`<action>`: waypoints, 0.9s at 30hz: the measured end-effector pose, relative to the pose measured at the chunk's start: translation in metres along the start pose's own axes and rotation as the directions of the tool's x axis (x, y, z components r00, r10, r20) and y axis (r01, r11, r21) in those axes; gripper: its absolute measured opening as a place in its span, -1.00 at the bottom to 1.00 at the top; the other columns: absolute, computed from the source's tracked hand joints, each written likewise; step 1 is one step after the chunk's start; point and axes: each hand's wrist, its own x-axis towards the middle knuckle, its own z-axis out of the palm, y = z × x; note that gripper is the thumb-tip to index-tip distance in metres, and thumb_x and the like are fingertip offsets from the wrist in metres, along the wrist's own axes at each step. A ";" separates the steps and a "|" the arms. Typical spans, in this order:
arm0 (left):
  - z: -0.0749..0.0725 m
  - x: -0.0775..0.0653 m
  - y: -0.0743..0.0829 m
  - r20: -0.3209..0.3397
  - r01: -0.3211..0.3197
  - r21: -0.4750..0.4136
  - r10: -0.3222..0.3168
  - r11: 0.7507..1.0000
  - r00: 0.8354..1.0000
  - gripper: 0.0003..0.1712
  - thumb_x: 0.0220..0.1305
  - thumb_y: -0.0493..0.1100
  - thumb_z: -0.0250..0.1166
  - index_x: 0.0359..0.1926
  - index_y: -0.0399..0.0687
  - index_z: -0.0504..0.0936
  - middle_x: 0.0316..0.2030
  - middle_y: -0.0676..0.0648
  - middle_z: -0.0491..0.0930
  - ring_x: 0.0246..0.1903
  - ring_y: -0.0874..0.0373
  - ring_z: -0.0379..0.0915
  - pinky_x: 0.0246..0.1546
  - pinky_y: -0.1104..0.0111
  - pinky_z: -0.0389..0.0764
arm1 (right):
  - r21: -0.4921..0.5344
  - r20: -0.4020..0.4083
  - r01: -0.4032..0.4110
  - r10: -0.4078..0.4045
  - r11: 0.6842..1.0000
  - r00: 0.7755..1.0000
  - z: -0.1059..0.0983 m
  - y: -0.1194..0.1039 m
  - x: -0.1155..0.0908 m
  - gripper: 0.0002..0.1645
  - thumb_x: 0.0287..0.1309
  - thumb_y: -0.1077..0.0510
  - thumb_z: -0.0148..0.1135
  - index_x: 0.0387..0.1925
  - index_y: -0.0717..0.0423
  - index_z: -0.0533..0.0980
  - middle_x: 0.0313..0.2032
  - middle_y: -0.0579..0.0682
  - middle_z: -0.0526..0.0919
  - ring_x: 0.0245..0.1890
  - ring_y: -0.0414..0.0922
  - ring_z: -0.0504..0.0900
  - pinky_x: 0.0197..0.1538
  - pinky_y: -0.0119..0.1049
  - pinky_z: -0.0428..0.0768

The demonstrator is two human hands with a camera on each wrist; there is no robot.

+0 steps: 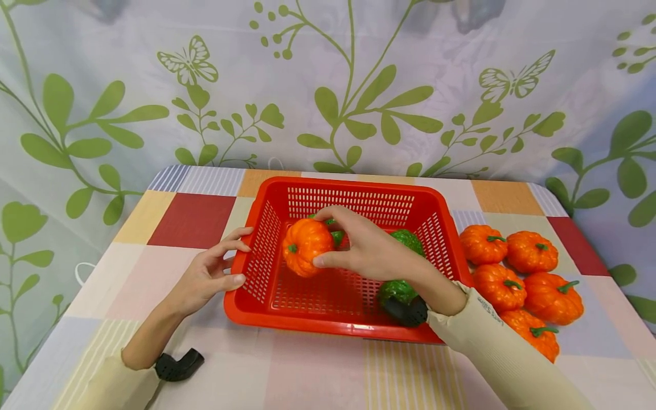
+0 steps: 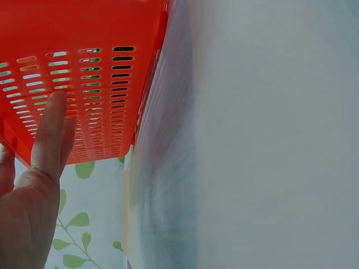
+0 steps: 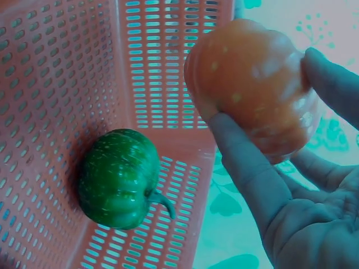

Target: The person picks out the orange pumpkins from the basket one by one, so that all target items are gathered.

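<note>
My right hand [image 1: 366, 242] grips a small orange pumpkin [image 1: 306, 247] between thumb and fingers, held over the left half of a red plastic basket [image 1: 328, 326]. In the right wrist view the orange pumpkin [image 3: 252, 84] appears close up, fingertips spread around its sides. My left hand [image 1: 207, 273] holds the basket's left rim. From the left wrist, its fingers [image 2: 47, 131] show against the outside of the slotted wall. Green pumpkins lie inside: one [image 1: 400, 291] near the front right, partly behind my wrist, another [image 1: 410, 240] behind my forearm, and green [image 1: 337, 236] peeks out behind the held pumpkin.
Several orange pumpkins [image 1: 553, 296] sit grouped on the table right of the basket. A patchwork-patterned cloth [image 1: 195, 219] covers the table. Behind it hangs a leaf-and-butterfly curtain [image 1: 379, 34]. Black wrist pieces [image 1: 179, 365] stick out from both sleeves.
</note>
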 end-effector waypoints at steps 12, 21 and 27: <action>0.000 -0.001 -0.003 0.005 0.004 -0.017 -0.004 1.000 1.000 -0.55 0.22 -0.47 0.18 0.15 -0.29 0.41 0.45 -0.14 0.03 0.24 -0.18 0.22 -0.12 0.04 0.65 | 0.056 -0.094 -0.058 0.063 0.997 0.994 -0.009 -0.008 -0.009 -0.30 0.05 0.19 0.49 0.16 0.13 0.30 0.18 0.03 0.46 0.23 -0.04 0.43 0.13 -0.08 0.57; -0.001 -0.001 -0.003 0.011 -0.006 -0.031 0.006 1.000 1.000 -0.54 0.22 -0.48 0.18 0.15 -0.27 0.41 0.45 -0.15 0.02 0.24 -0.18 0.23 -0.13 0.03 0.65 | 0.042 -0.107 -0.090 0.094 0.995 0.990 -0.012 -0.011 -0.020 -0.13 0.04 0.13 0.50 0.32 -0.04 0.22 0.20 -0.09 0.40 0.22 -0.09 0.39 0.06 -0.13 0.60; -0.001 0.000 -0.002 0.013 -0.010 -0.029 0.011 1.000 1.000 -0.54 0.22 -0.49 0.17 0.16 -0.26 0.41 0.45 -0.15 0.02 0.24 -0.18 0.23 -0.14 0.03 0.65 | 0.064 -0.099 -0.101 0.107 0.993 0.989 -0.016 -0.015 -0.034 -0.15 0.05 0.12 0.50 0.35 -0.10 0.31 0.19 -0.08 0.34 0.11 -0.05 0.44 -0.02 -0.19 0.64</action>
